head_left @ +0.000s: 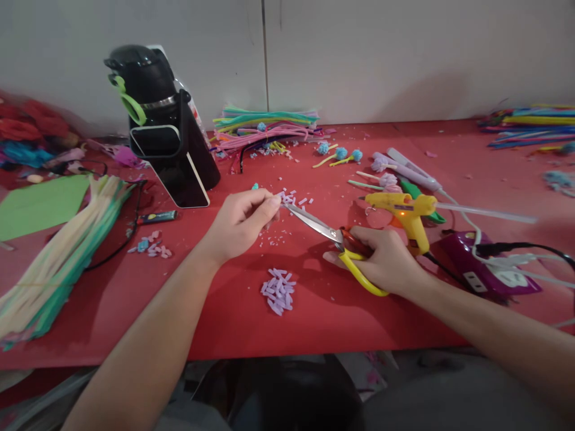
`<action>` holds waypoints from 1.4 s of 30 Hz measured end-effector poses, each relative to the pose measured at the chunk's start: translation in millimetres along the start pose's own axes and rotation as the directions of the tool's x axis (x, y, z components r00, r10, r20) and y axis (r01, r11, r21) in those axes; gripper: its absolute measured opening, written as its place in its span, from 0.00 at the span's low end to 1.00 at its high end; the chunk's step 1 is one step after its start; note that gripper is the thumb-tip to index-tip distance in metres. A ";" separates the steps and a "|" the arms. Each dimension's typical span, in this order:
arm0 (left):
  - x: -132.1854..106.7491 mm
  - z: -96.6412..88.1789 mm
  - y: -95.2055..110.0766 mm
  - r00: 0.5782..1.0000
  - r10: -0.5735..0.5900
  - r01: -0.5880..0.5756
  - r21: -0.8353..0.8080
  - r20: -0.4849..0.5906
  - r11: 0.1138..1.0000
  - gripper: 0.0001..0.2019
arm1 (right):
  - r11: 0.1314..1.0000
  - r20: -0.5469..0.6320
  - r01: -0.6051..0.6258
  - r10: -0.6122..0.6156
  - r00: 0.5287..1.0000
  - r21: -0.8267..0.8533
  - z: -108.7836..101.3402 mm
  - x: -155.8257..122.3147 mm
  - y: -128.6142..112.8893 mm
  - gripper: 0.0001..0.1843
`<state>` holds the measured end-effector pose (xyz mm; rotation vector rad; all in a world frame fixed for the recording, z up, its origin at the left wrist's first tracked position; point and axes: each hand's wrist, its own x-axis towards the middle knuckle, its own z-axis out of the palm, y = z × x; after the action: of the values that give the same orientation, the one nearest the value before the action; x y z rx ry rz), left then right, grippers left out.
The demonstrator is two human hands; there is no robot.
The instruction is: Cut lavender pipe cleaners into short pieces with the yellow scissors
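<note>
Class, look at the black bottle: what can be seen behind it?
Behind the black bottle, a pale object with a red mark peeks out, then the grey wall. The bottle covers the rest of that object.

Lilac snippets (278, 291) on red tabletop (233, 332)

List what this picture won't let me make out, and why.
All in the head view:
- Whatever the left hand pinches: hidden by its fingers, too small.
- Flat green sheet: left end cut off by picture's edge.
- Dark marking on yellow plastic glue gun: too small to read.
</note>
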<state>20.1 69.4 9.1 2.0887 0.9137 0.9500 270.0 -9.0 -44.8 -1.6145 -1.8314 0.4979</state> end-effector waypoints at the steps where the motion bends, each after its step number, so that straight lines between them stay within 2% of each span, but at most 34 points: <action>1: -0.2 0.1 0.0 1.000 0.000 0.000 -0.001 -0.001 1.000 0.17 | 1.000 0.004 -0.001 0.001 1.000 -0.001 0.0 0.2 0.1 0.34; 14: -0.4 2.0 0.0 1.000 -0.015 0.015 -0.032 0.021 0.999 0.18 | 1.000 -0.041 0.008 -0.008 0.999 -0.002 1.1 0.3 -0.5 0.34; 20: -0.3 3.4 -1.9 1.000 -0.013 0.014 -0.039 0.005 0.999 0.20 | 1.000 -0.012 -0.001 0.002 1.000 0.029 0.5 -2.1 -2.5 0.33; 31: 0.0 3.6 -0.2 1.000 -0.023 0.022 -0.065 -0.005 0.998 0.16 | 0.999 0.006 0.006 -0.006 1.000 0.041 0.8 -0.4 0.8 0.33; 42: -1.1 5.0 -1.4 1.000 -0.023 0.023 -0.077 0.000 0.997 0.16 | 1.000 -0.009 -0.004 0.004 1.000 0.023 1.9 0.8 2.0 0.34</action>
<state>23.2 67.9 5.0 2.0090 0.8864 0.9598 270.1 -7.7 -47.2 -1.6024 -1.8096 0.5111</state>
